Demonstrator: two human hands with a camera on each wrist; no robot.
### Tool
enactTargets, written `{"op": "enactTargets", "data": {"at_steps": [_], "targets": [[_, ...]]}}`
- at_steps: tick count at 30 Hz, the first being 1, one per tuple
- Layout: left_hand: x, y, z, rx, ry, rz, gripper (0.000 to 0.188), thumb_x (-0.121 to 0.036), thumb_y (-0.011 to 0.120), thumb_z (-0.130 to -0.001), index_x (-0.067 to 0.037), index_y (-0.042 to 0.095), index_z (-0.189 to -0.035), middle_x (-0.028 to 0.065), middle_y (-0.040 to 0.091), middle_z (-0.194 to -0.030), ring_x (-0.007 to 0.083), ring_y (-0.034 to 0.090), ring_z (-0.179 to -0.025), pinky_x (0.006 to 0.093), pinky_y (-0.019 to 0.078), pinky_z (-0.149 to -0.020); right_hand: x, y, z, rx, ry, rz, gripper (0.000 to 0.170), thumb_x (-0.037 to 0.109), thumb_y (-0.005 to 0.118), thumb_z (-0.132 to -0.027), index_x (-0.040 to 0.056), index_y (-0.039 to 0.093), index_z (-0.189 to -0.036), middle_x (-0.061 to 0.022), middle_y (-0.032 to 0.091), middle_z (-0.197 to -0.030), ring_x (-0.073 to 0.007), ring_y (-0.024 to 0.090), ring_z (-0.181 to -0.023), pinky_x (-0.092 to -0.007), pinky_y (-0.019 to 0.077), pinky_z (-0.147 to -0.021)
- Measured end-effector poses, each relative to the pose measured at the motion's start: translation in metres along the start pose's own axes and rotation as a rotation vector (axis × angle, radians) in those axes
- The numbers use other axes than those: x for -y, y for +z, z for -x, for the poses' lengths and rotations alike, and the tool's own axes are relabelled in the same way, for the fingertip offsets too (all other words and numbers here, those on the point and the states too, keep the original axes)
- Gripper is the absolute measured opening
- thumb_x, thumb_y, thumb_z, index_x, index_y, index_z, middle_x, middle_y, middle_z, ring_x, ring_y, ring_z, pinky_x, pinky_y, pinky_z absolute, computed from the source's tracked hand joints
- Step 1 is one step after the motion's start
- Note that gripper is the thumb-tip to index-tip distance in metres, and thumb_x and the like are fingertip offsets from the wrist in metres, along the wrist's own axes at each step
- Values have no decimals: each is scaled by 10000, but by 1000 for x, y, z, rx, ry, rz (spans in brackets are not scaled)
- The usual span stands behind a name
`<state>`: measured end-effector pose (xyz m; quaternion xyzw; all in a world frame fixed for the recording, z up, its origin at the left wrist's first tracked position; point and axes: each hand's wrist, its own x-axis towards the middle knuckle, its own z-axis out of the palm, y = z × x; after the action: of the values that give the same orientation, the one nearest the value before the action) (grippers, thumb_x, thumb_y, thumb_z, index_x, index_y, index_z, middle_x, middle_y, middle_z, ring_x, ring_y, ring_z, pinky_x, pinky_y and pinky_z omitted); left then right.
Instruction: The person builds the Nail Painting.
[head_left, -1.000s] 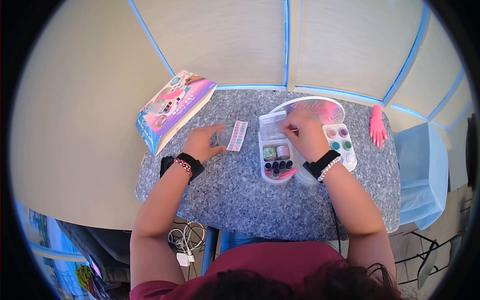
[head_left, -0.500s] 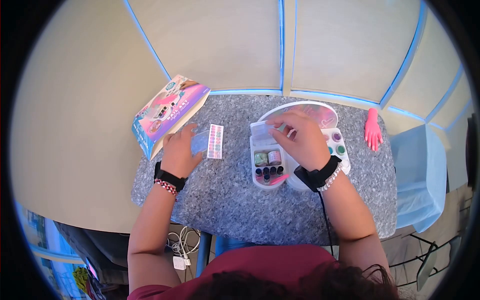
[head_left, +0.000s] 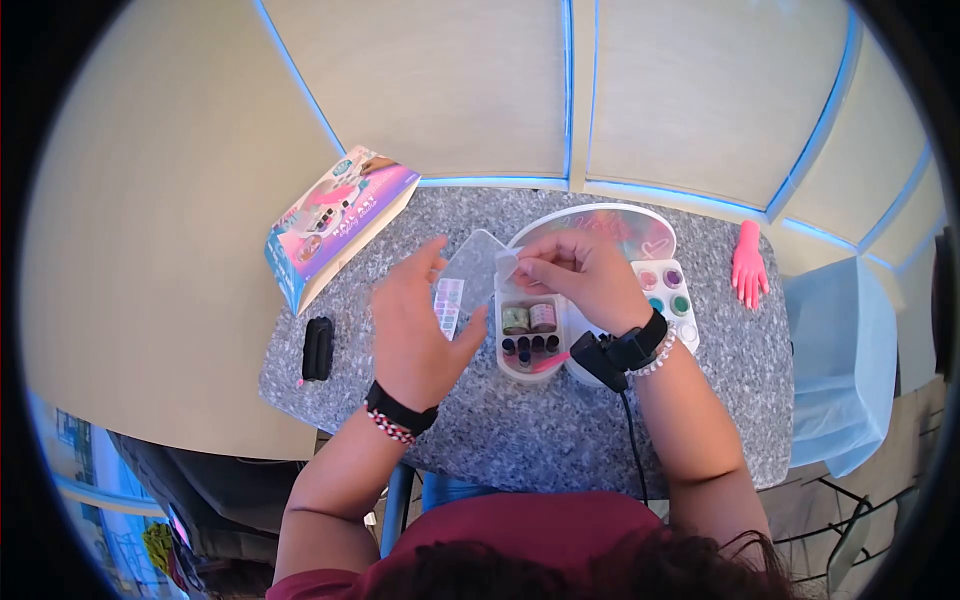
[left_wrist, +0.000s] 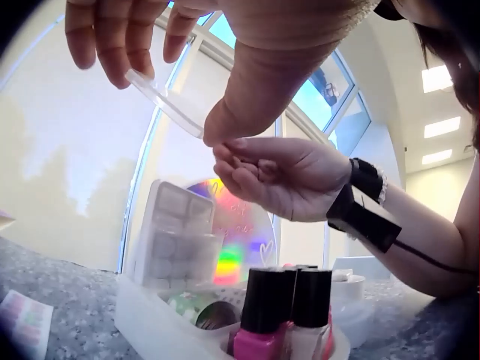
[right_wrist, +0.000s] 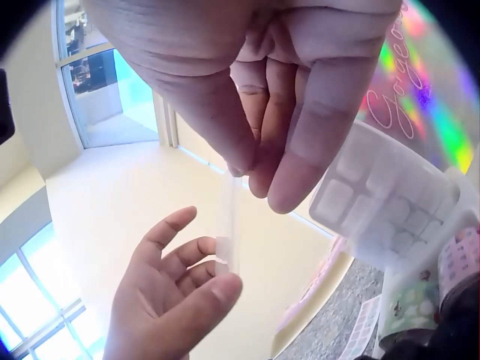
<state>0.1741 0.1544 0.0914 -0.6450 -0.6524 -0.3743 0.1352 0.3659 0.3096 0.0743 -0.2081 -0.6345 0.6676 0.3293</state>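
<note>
Between the two hands, a thin clear plastic lid (head_left: 478, 262) is tilted up above the table; it shows nearly edge-on in the right wrist view. My left hand (head_left: 415, 315) holds it between thumb and spread fingers. My right hand (head_left: 585, 275) pinches at the lid's other end, thumb against fingertips. Just below is a white nail-art case (head_left: 507, 372), with a clear compartment tray (left_wrist: 176, 232), two patterned rolls (head_left: 530, 318) and several black-capped nail polish bottles (left_wrist: 289, 300). A sticker sheet (head_left: 449, 305) lies by the left hand, partly covered.
The nail-art box (head_left: 345, 215) lies at the back left, a black case (head_left: 318, 348) at the left edge. Colored pots (head_left: 662, 285) fill the case's right side below a shiny panel (head_left: 625, 228). A pink model hand (head_left: 748, 268) lies at the right.
The left hand left the sticker sheet's side, took hold of the clear lid and moved right with it. The right hand shifted left from over the case to meet the lid.
</note>
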Motion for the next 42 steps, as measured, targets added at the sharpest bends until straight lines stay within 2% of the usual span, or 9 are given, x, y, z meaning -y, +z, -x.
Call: {"op": "enactTargets", "data": {"at_steps": [4,13,15,19,23,31,35,37,42], "targets": [[-2,16,2,-10,18,100,865,-114,928,-781,-8,518,-1535,156,648,-1221,319,641,-1070,456,529,-998,11,1,5,12,1,-31,172,92,784,-1033,-37,747,-1141,-100,796,-1034,-146,788,-1019,-300,674,-881],[81,33,7,279,-116,-70,716,-286,926,-857,-95,621,-1476,148,728,-1256,367,700,-1148,497,533,-1007,-2,-10,5,-113,-285,669,92,-24,778,-966,-1,771,-1055,-86,784,-1003,-185,786,-922,-330,674,-858],[107,43,17,334,-209,-115,711,-326,927,-857,-109,636,-1467,123,748,-1230,351,709,-1158,515,522,-1012,-8,-10,3,-154,-308,764,55,59,768,-948,47,781,-1000,-145,792,-985,-306,785,-875,-400,628,-791],[95,39,20,519,-374,-200,727,-387,948,-826,-150,654,-1448,59,780,-1183,302,728,-1163,565,477,-1039,-20,-13,1,-194,-292,878,54,76,773,-921,62,790,-970,-130,774,-990,-332,754,-901,-437,608,-798],[95,45,28,464,-277,-229,821,-412,978,-780,-147,630,-1475,51,797,-1156,312,757,-1088,478,546,-1000,-25,-11,1,-180,-426,979,90,85,781,-897,79,806,-983,-106,725,-990,-333,728,-966,-454,601,-833],[110,44,25,419,-500,238,597,-116,883,-904,-106,608,-1433,49,781,-1041,169,757,-914,347,599,-844,-1,3,11,-226,-515,965,124,99,779,-915,94,824,-1030,-105,700,-967,-332,725,-954,-456,599,-832],[64,21,7,201,-506,314,565,-38,857,-920,-85,602,-1422,45,771,-1016,123,743,-892,319,603,-839,13,4,15,-145,-332,844,161,131,809,-926,72,832,-1074,-106,745,-920,-312,729,-851,-434,595,-791],[43,27,6,27,-404,650,546,7,864,-904,-73,623,-1387,54,771,-1016,109,743,-898,295,592,-814,11,5,17,-120,-272,782,180,153,825,-929,64,834,-1085,-106,765,-911,-294,733,-810,-418,595,-768],[17,28,3,32,-242,558,535,-36,917,-859,-79,669,-1331,78,786,-1012,166,759,-880,350,587,-859,3,1,14,-113,-260,527,192,197,831,-946,63,839,-1082,-115,795,-901,-212,748,-761,-349,597,-720]]}}
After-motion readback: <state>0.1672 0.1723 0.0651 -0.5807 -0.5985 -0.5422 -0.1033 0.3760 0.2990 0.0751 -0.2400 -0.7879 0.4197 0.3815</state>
